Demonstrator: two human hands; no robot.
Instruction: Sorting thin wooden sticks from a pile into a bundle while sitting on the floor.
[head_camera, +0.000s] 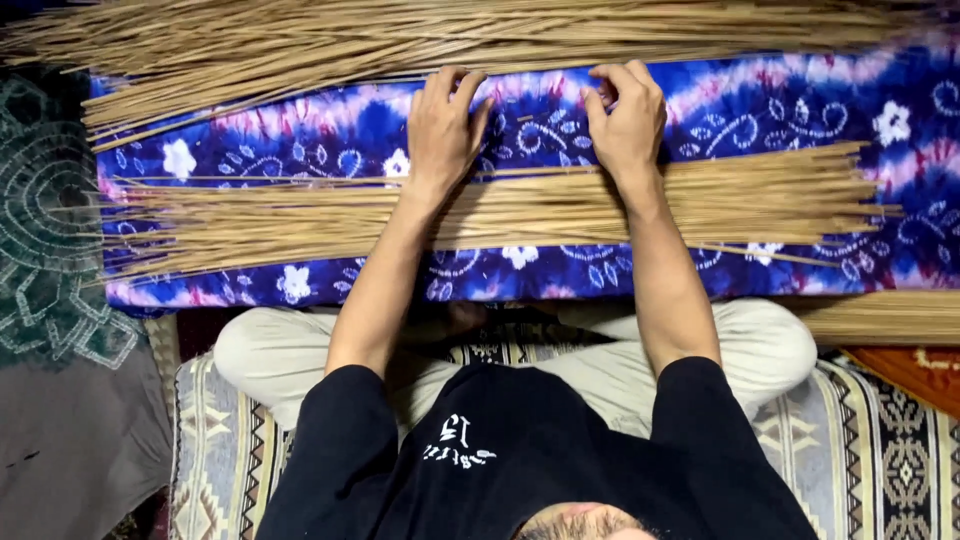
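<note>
— How many heaps of sticks are there?

— Three: a far heap (400, 40) along the top, a middle heap (500, 210) across the blue patterned cloth (300, 130), and a third heap (880, 318) at the right edge.

— And the hands?

— Two. The left hand (442, 125) lies flat on the cloth, fingers loosely spread, holding nothing. The right hand (625, 115) curls, its grip narrow; whether it pinches a single stick (560, 118), I cannot tell.

— Where's the middle heap?

— Under both wrists, nearer the person than the fingertips.
</note>
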